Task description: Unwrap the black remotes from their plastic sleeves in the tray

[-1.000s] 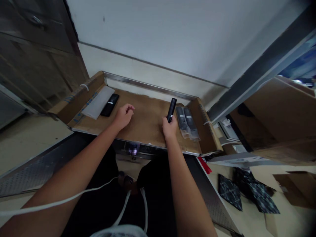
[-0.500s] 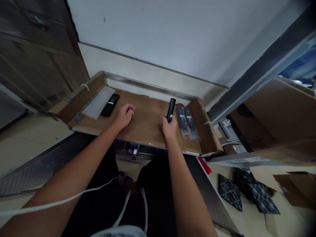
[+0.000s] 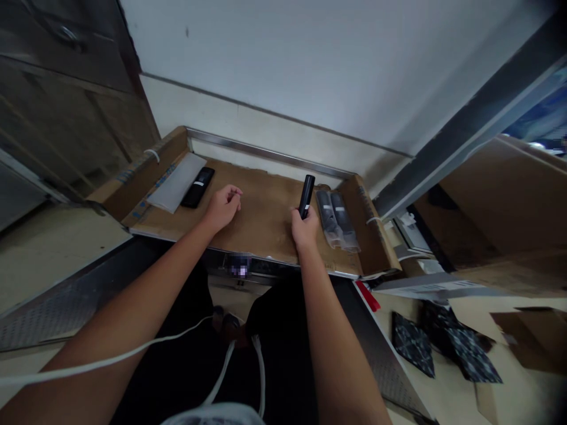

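now right hand (image 3: 305, 229) clasps black device (image 3: 307, 193); left hand (image 3: 222, 208) loosely curled over cardboard (image 3: 266, 200)

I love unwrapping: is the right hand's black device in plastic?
Out: the black device shows bare beyond the right hand; lower end hidden.

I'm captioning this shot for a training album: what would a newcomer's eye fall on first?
Probably the slim black object gripped in the right hand, pointing away over the cardboard-lined tray. Next, perhaps, two dark objects in clear wrapping at the tray's right end. The bright red item below the tray's right corner also stands out.
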Demonstrator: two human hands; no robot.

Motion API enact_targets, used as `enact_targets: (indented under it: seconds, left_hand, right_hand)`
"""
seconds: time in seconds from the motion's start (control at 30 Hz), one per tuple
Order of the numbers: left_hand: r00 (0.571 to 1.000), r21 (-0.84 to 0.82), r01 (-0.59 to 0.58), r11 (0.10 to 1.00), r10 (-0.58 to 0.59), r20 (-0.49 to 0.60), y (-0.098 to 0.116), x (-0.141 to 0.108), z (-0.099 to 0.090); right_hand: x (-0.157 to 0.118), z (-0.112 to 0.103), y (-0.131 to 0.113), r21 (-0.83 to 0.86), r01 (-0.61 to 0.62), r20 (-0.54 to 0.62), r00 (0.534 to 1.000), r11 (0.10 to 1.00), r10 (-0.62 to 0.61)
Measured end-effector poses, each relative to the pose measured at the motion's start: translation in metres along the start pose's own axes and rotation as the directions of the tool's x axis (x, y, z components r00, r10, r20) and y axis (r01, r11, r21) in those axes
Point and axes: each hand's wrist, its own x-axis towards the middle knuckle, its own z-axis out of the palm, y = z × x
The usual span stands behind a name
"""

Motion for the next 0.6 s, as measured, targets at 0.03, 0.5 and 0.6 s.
enact_targets:
  seconds: [0.03,0.5,0.6]
  left_hand:
    - [1.000,-0.001,-0.004,1.000,0.004,0.003,-0.0002,-0.0001,-0.0001]
    - [1.000,0.085,0.004,0.996,-0.005,0.012,0.0020,-0.0016,-0.0019]
    - [1.000,0.092,0.003,0.996,-0.004,0.015,0.0007,-0.0011,-0.0020]
  right_hand:
    - [0.0001,0.0002,0.0001,0.000,-0.001,-0.001,1.000,1.000,0.001]
    - [-0.0002,0.0003,-0.0007,0.001,-0.005,0.011,1.000,1.000,0.005]
    - [-0.0001,0.0003,-0.0001,-0.007,0.000,0.014,1.000,1.000,0.000]
